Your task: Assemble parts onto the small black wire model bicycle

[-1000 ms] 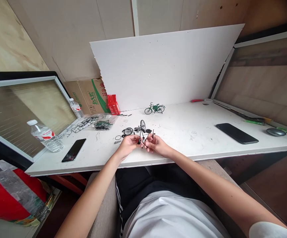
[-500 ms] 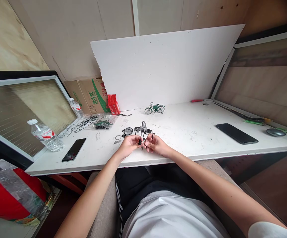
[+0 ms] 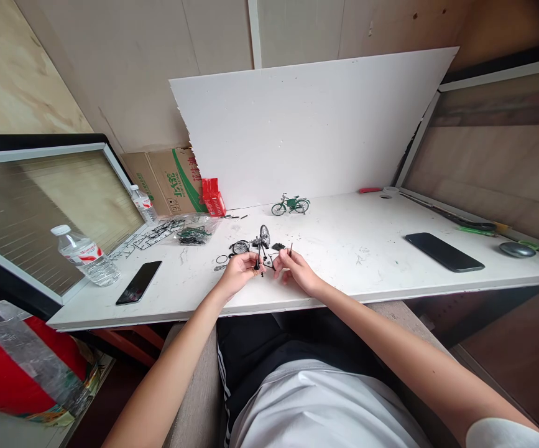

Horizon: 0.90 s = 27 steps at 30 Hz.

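Observation:
A partly assembled model bicycle frame [image 3: 258,254], with a grey spoked wheel at its far end, is pinched in the fingers of my left hand [image 3: 239,274]. My right hand [image 3: 301,274] is just to the right of it, with a thin dark stick-like tool [image 3: 290,249] standing up between its fingers. Whether the right fingertips touch the frame, I cannot tell. On the table beyond lie a loose black wheel [image 3: 240,247], a thin ring [image 3: 221,259] and a small black part [image 3: 278,246]. Farther back stands a green model bicycle [image 3: 291,204].
Left on the white table [image 3: 344,249] are a phone [image 3: 139,282], a water bottle [image 3: 87,255], a bag of green parts [image 3: 193,234] and black part frames [image 3: 157,233]. A red box [image 3: 214,198] stands behind. At right lie another phone [image 3: 444,251] and a mouse [image 3: 517,249].
My left hand has shifted slightly left with the model bicycle frame, whose wheel has swung left. My right hand has moved a little right, widening the gap between the hands.

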### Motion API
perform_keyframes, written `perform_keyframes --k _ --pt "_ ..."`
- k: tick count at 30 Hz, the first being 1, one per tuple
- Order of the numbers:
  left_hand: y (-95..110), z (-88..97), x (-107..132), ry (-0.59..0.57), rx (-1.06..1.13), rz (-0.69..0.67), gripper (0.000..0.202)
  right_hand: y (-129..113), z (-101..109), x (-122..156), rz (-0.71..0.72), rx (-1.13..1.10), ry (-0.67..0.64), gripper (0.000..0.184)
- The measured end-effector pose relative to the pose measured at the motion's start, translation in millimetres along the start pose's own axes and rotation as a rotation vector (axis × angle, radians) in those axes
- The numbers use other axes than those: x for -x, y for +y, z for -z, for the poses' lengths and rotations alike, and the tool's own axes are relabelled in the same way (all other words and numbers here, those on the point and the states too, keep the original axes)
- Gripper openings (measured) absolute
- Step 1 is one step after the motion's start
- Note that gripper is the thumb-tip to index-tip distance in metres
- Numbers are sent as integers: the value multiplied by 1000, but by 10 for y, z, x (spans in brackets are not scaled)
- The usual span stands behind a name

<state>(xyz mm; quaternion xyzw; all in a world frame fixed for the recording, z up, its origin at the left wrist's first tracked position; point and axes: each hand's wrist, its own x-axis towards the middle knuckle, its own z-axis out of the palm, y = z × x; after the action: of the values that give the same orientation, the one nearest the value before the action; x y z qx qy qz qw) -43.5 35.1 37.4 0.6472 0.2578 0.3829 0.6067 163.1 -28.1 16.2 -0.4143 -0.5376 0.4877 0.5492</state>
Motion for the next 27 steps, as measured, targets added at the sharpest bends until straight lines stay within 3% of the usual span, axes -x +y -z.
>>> perform_keyframes --k 4,10,27 --pt "-27 21 -12 15 -19 1 34 -54 -4 22 2 1 10 63" --pt "-30 17 -12 16 -20 5 34 46 -8 -19 34 69 11 51" --pt "-145 9 -45 43 18 -37 38 195 26 -47 99 171 -33 49"
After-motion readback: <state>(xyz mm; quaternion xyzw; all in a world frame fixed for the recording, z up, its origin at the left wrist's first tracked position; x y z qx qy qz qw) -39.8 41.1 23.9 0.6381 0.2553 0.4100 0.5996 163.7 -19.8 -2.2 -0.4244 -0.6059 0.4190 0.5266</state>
